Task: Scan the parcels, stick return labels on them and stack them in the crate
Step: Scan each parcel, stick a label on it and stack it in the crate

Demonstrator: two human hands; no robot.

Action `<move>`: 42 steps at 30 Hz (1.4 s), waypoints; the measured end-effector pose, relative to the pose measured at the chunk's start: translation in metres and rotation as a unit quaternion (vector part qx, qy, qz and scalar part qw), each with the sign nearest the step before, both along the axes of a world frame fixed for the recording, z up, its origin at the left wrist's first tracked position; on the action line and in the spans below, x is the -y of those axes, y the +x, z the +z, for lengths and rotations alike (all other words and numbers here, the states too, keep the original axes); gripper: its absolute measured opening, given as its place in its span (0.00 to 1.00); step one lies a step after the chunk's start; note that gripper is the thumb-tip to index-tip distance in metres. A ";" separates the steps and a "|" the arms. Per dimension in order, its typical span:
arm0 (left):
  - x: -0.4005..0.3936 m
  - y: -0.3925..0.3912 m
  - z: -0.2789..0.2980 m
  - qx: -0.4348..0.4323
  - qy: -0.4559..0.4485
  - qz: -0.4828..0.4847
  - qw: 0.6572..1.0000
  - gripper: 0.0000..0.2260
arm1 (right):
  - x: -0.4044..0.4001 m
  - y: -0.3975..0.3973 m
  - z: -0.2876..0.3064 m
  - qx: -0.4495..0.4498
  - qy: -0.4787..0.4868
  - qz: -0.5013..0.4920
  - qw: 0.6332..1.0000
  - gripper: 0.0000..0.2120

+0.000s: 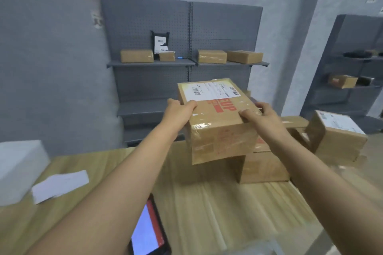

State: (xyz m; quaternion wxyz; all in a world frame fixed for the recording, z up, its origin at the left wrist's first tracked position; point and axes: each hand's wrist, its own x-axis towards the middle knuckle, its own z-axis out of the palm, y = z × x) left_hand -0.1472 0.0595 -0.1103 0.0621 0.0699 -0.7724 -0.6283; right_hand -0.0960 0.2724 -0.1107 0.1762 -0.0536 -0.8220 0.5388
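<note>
A brown taped cardboard parcel [215,118] with a white shipping label and red print is gripped at its 2 sides, the left hand [179,111] and right hand [262,117] curled over its top edges. It is held above the light wooden table [207,203], in front of more stacked brown parcels [263,166]. A lit black handheld scanner [148,232] and a white paper slip [60,185] are seen lying on the table nearer the person.

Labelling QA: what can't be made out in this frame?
Head view:
- White shipping label on the held brown cardboard parcel: print too small.
- Black scanner handset: cut by bottom edge, left forearm overlaps.
- Brown parcels behind: partly hidden by held parcel.
- Crate: not visible.
</note>
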 end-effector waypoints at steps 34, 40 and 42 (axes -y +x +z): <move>0.297 0.220 -0.081 0.220 -0.148 0.036 0.963 0.27 | 0.292 0.142 -0.097 0.167 0.023 0.258 0.951 0.19; 0.299 0.216 -0.080 0.242 -0.162 0.034 0.956 0.32 | 0.286 0.146 -0.109 0.123 0.060 0.237 0.962 0.14; 0.300 0.215 -0.081 0.246 -0.162 0.037 0.955 0.33 | 0.278 0.142 -0.120 0.102 0.032 0.180 0.978 0.17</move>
